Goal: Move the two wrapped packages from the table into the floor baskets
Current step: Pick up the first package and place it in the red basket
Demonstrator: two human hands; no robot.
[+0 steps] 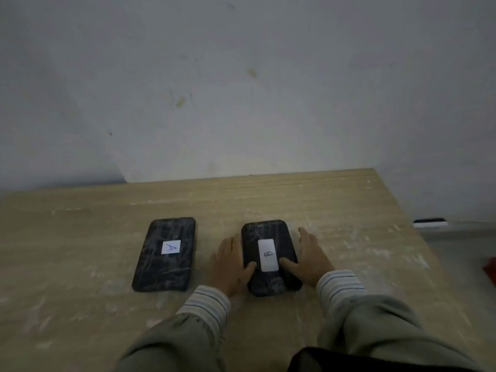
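Note:
Two flat packages in dark wrap lie side by side on a pale wooden table. The left package carries a white label marked A and nothing touches it. The right package, labelled B, rests on the table between my hands. My left hand presses its left side with the thumb on top. My right hand presses its right side, thumb lying on top beside the label. No floor baskets are in view.
A bare grey-white wall stands right behind the table's far edge. The table's right edge runs diagonally down to the right, with floor beyond it, a red object at the frame's edge and a small dark-and-white item by the wall.

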